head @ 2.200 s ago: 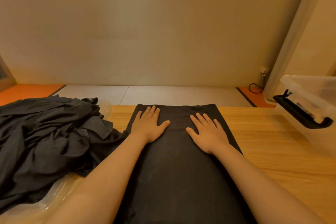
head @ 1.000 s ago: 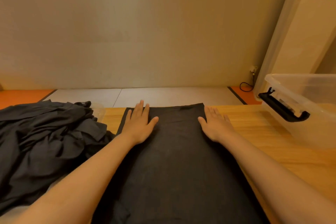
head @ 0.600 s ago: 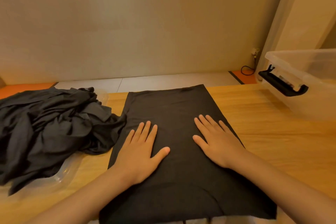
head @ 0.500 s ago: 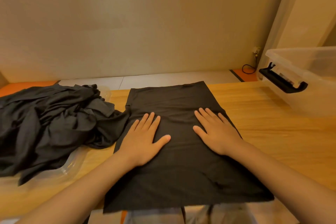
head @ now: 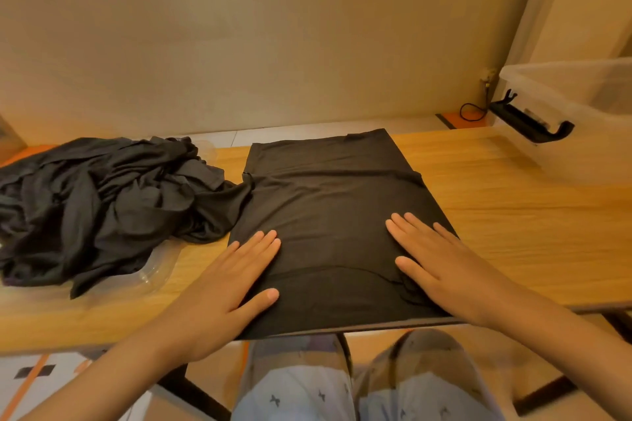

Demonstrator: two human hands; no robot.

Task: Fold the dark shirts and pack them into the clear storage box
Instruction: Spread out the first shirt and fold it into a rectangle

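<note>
dark shirt [head: 328, 202] part-folded | left hand [head: 225, 294], right hand [head: 444, 270] pressing it, fingers flat | left pile [head: 95, 202] unfolded | far-right clear box [head: 588, 154] seemingly empty

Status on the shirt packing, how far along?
Done: one shirt lies folded into a flat rectangle on the table. In hand: the left hand and right hand press flat on its near end, no grip. Left: finish that fold, fold the crumpled pile, pack all; nothing shows in the visible part of the box.
</note>
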